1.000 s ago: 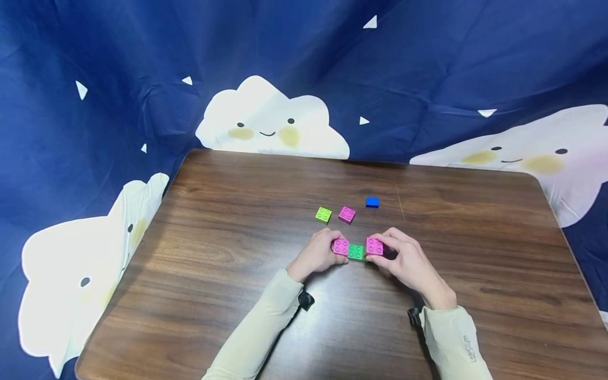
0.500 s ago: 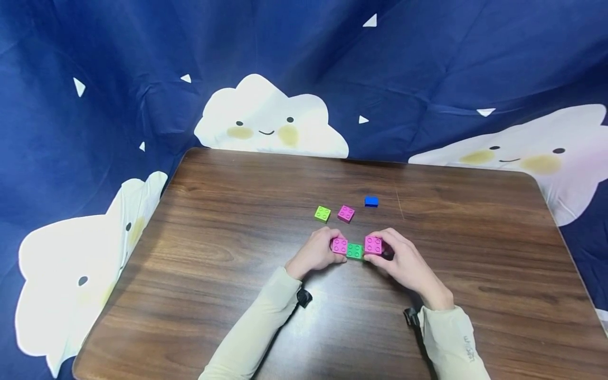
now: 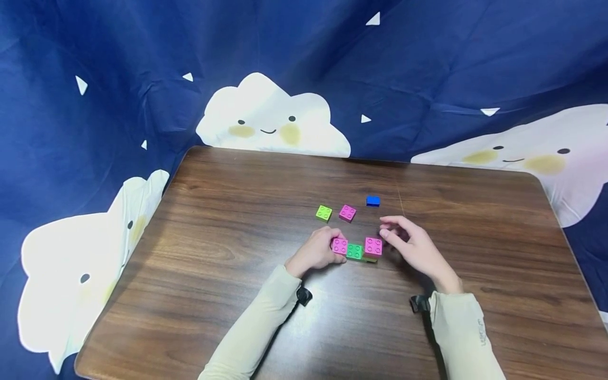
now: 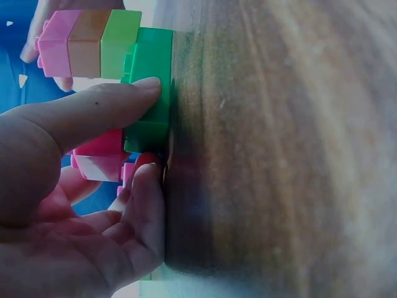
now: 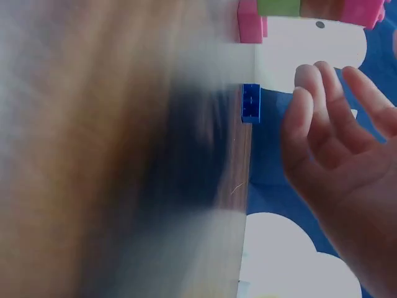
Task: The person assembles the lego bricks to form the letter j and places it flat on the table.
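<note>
My left hand [image 3: 314, 252] grips a toy brick build standing on the table, thumb along its long green brick [image 4: 155, 56]. On the green brick's left end sits a pink brick [image 3: 339, 246], partly covered by the fingers. A stack rises from the other end: a lime brick [image 4: 119, 49], a brown brick [image 4: 88, 46], and a pink brick [image 3: 373, 246] on top. My right hand [image 3: 420, 252] is just right of that stack, holding nothing. In the right wrist view its fingers [image 5: 298, 118] are loosely bent and apart from the bricks.
Behind the build lie a loose lime brick [image 3: 324, 213], a magenta brick [image 3: 348, 212] and a blue brick [image 3: 372, 201]. The brown wooden table [image 3: 228, 211] backs onto a blue cloth [image 3: 399, 79] with cloud prints.
My right hand has let go of the pink brick on top of the stack and moved right and slightly away. My left hand keeps its grip on the build.
</note>
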The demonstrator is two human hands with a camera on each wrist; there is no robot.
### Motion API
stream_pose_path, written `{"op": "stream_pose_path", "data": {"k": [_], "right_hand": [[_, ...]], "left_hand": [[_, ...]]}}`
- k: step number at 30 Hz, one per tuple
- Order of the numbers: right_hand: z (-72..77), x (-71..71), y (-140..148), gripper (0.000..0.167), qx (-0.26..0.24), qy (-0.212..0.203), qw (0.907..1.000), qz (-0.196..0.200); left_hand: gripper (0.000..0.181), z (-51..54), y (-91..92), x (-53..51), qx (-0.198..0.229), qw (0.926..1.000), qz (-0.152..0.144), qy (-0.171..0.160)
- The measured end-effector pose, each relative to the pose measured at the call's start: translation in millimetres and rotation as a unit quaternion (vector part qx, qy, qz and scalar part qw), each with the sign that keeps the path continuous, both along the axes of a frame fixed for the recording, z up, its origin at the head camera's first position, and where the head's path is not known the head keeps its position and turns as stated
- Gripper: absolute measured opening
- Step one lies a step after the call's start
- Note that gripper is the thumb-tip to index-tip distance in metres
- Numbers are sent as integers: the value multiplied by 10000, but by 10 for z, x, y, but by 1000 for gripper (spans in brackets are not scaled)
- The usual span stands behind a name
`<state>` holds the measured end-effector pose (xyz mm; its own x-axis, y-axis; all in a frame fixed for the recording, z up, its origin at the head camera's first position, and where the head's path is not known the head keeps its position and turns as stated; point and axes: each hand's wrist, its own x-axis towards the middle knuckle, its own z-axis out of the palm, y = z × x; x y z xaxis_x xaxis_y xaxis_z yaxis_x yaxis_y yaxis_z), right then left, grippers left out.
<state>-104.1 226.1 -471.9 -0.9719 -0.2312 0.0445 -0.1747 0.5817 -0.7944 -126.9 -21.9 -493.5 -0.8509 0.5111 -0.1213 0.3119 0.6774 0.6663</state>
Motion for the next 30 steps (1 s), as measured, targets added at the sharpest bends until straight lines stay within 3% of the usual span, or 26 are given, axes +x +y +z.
{"op": "stream_pose_path", "data": {"k": [8, 16, 30], "right_hand": [[0, -336, -96, 49, 542, -466, 9971, 255], [-87, -619, -263, 42, 1120, 56, 9911, 717], [-79, -799, -422, 51, 1754, -33, 9780, 1125]], "left_hand": [[32, -2, -17, 13, -5, 10000, 20, -72], [33, -13, -7, 11, -112, 9999, -5, -13], [33, 6, 0, -9, -107, 9999, 5, -7]]}}
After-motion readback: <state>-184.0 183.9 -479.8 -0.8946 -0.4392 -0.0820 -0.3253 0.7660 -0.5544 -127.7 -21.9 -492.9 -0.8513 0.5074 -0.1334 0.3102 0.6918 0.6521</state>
